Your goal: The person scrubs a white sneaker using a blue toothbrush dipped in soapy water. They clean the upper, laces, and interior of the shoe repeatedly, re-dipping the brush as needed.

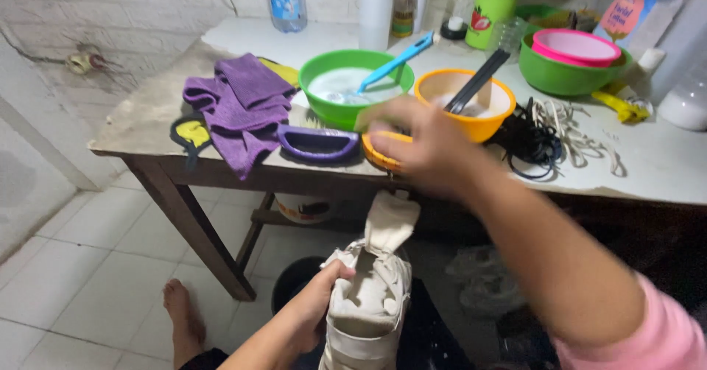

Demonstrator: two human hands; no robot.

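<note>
Left hand gripped the cream canvas shoe by its collar, steadying it. Right hand closed fingers over the orange brush at the table edge.

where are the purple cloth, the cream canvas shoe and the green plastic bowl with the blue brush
purple cloth (243,105), head view, middle of the folds
cream canvas shoe (372,296), head view, inner lining
green plastic bowl (331,112), head view, front wall
</note>
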